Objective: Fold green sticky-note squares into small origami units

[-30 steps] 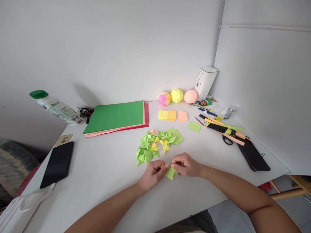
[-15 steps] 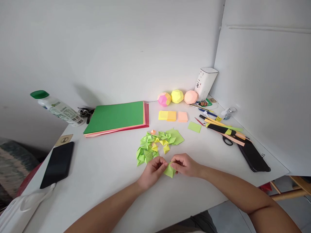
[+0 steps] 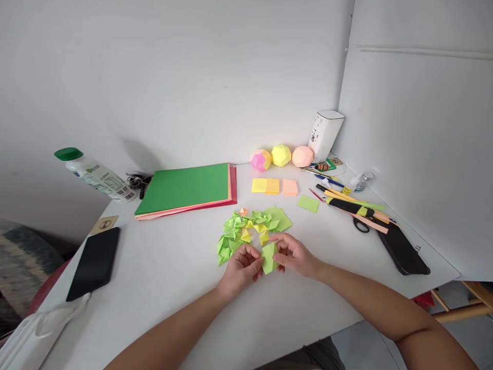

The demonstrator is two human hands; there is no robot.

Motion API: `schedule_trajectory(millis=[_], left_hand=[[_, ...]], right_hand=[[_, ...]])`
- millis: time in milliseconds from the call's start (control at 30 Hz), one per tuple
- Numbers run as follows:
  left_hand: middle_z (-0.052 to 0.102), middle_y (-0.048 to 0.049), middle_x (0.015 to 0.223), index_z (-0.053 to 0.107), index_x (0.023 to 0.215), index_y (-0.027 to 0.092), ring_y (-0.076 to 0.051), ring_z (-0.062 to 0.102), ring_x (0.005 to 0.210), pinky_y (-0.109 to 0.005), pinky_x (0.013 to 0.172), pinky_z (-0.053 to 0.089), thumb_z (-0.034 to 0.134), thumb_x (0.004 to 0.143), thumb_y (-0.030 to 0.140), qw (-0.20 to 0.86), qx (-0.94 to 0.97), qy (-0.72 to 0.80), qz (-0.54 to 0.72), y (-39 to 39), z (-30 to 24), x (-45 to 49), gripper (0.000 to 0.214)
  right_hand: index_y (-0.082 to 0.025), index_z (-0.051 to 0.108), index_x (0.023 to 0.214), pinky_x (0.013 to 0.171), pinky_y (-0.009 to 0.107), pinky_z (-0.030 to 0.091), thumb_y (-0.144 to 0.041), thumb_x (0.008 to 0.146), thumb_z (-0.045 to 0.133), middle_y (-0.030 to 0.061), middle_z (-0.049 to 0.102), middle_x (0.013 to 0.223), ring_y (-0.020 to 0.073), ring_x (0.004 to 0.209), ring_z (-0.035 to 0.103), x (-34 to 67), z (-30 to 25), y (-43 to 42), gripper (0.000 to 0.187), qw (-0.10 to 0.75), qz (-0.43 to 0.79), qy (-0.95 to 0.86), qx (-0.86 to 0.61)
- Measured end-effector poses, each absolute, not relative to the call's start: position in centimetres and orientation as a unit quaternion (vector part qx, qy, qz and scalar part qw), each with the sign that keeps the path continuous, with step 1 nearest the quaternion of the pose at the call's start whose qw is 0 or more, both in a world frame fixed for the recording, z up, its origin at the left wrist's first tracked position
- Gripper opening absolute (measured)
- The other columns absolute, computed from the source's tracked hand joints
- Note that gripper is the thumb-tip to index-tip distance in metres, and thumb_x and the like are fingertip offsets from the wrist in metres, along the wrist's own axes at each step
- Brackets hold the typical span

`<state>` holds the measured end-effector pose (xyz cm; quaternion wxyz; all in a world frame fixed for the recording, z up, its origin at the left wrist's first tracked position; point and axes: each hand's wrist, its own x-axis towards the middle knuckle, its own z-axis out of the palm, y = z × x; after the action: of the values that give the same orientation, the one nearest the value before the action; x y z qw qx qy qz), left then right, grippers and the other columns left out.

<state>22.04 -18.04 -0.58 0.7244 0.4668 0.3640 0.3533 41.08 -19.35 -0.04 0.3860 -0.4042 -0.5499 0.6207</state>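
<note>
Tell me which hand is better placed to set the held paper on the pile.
Probably the left hand: it holds the paper beside the pile; the right hand, also holding it, sits farther right.

Between the left hand (image 3: 239,270) and the black smartphone (image 3: 93,263) there is a wide stretch of white table (image 3: 162,277), where a hand could pass low. Straight ahead of the left hand, the heap of folded green paper pieces (image 3: 230,235) stands in the way, very near. A narrower lane runs between this heap and the green-topped paper stack (image 3: 185,187). The gap between both hands is filled by the green paper piece (image 3: 268,258). Rightward from the right hand (image 3: 298,257), the passage is open until the scissors (image 3: 361,224) and the flat black case (image 3: 402,246).
</note>
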Motion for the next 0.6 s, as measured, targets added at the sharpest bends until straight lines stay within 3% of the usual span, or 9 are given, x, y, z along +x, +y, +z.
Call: schedule_trajectory(millis=[267, 400, 600], left_hand=[[0.054, 0.0018, 0.085, 0.037, 0.099, 0.023, -0.008, 0.058, 0.057, -0.022, 0.051, 0.043, 0.065, 0.075, 0.033, 0.739, 0.517, 0.309, 0.302, -18.47, 0.09, 21.91, 0.038], [0.057, -0.0003, 0.086, 0.036, 0.103, 0.023, -0.011, 0.060, 0.063, -0.023, 0.052, 0.042, 0.060, 0.080, 0.034, 0.737, 0.525, 0.297, 0.304, -18.51, -0.33, 21.80, 0.034], [0.058, -0.0005, 0.084, 0.039, 0.102, 0.022, -0.012, 0.060, 0.063, -0.024, 0.053, 0.043, 0.059, 0.081, 0.033, 0.735, 0.525, 0.290, 0.316, -18.43, -0.79, 21.78, 0.031]], right_hand=[[-0.019, 0.049, 0.120, 0.046, 0.021, 0.045, -0.033, 0.080, 0.061, -0.0043, 0.046, 0.071, 0.0058, 0.050, 0.048, 41.07, 0.23, -19.37, 0.044, 0.352, 0.640, -0.548, -0.407], [-0.019, 0.048, 0.121, 0.052, 0.023, 0.048, -0.032, 0.080, 0.062, -0.0010, 0.051, 0.079, 0.0082, 0.058, 0.053, 41.09, 0.29, -19.36, 0.046, 0.364, 0.629, -0.560, -0.397], [-0.015, 0.062, 0.100, 0.055, 0.025, 0.047, -0.030, 0.080, 0.061, 0.0005, 0.057, 0.073, 0.0094, 0.057, 0.053, 41.04, 0.56, -19.31, 0.025, 0.375, 0.597, -0.575, -0.415]])
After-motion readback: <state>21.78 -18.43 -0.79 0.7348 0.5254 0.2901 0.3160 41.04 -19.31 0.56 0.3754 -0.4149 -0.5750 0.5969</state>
